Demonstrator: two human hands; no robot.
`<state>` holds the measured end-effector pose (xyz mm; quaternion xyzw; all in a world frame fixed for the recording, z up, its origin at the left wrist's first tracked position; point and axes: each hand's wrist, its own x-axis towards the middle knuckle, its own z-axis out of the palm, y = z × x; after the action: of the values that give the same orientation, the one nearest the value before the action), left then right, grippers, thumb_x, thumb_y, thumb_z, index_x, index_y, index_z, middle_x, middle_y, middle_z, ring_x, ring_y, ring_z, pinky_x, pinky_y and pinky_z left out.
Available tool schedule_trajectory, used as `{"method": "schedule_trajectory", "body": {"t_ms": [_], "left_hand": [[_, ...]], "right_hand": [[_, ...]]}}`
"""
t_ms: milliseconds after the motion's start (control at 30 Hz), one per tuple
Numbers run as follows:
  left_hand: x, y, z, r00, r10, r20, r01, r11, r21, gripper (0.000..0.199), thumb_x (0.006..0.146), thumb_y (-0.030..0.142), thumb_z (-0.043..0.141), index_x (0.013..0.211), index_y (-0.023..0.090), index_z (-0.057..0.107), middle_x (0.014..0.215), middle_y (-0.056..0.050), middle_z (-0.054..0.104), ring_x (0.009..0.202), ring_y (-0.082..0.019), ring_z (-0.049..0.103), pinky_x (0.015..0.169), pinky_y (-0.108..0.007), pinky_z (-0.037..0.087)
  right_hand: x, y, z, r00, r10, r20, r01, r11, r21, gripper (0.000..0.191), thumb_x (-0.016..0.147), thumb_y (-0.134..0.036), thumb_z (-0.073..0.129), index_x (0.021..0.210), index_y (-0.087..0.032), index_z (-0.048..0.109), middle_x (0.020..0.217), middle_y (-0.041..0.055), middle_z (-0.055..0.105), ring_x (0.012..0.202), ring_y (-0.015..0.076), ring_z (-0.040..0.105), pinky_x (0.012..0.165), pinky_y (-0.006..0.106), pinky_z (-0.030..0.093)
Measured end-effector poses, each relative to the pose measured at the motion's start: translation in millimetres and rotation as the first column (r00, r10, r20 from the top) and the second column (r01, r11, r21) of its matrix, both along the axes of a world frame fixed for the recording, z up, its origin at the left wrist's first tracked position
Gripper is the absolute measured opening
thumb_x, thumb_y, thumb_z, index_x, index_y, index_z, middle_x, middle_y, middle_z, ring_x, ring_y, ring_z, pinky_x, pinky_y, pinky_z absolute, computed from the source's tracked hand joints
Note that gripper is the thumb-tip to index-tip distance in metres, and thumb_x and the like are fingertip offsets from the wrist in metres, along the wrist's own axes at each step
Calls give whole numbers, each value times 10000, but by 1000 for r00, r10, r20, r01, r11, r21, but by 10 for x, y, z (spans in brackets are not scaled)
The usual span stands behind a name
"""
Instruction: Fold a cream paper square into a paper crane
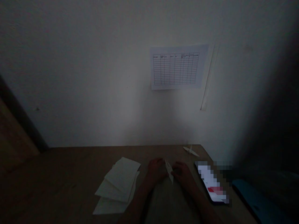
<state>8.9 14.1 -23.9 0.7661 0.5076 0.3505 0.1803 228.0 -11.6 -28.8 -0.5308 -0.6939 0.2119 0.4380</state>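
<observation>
A narrow folded piece of white paper (169, 172), pointed at its ends, is between my two hands near the middle of the table. My left hand (156, 170) is at its left side, fingers curled, gripping its edge. On the other side, my right hand (182, 171) has its fingers bent and pressed against the paper. A folded paper figure (191, 151) with spread wings lies near the table's back right corner. Several white paper sheets (121, 179) overlap in a loose pile left of my hands. The view is dim, and the fingertips are hard to make out.
A lit phone (212, 183) lies on the wooden table (58, 183) at the right. Beyond its right edge is a blue object (257, 199). The wall behind carries a sheet with a printed table (176, 68).
</observation>
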Motion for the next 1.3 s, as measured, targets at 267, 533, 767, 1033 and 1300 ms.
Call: {"method": "schedule_trajectory", "body": {"t_ms": [267,533,767,1033,1300], "left_hand": [[-6,-19,157,985,-10,171,14,1000,-21,120,837,292,743,944,259,787,1305,-67,690,1246,-262,610,1105,-459,473],[-1,0,172,965,12,261,9,997,-79,118,823,253,738,926,237,792,1273,-73,709,1204,-244,642,1083,-415,487],[-11,12,170,955,-3,296,22,998,-58,141,846,332,713,911,239,797,1263,-79,719,1188,-258,656,1066,-440,507],[36,-60,237,975,33,221,-32,999,-6,88,879,303,685,856,253,755,1261,-48,711,1195,-228,640,1067,-409,491],[136,-119,246,976,33,216,-48,997,61,72,885,295,681,860,245,727,1214,-54,697,1166,-221,632,1056,-394,498]], "right_hand": [[-1,4,11,987,-3,-160,-6,999,-52,229,768,-325,676,956,-238,774,1062,94,757,1011,293,692,937,448,549],[-51,-6,17,976,12,-216,-29,997,-76,278,742,-285,676,1004,-245,759,1039,88,759,939,287,723,875,447,590],[-61,-36,56,973,25,-230,-34,999,-34,221,751,-310,681,948,-246,757,1016,85,752,948,289,714,888,449,579],[-78,-115,118,984,-44,-173,53,997,47,338,818,-368,650,1127,-242,702,1183,100,706,1150,300,632,1040,479,488],[-85,-159,226,988,2,-152,20,989,146,244,912,-462,586,958,-269,729,1115,84,724,1093,290,647,1007,469,498]]}}
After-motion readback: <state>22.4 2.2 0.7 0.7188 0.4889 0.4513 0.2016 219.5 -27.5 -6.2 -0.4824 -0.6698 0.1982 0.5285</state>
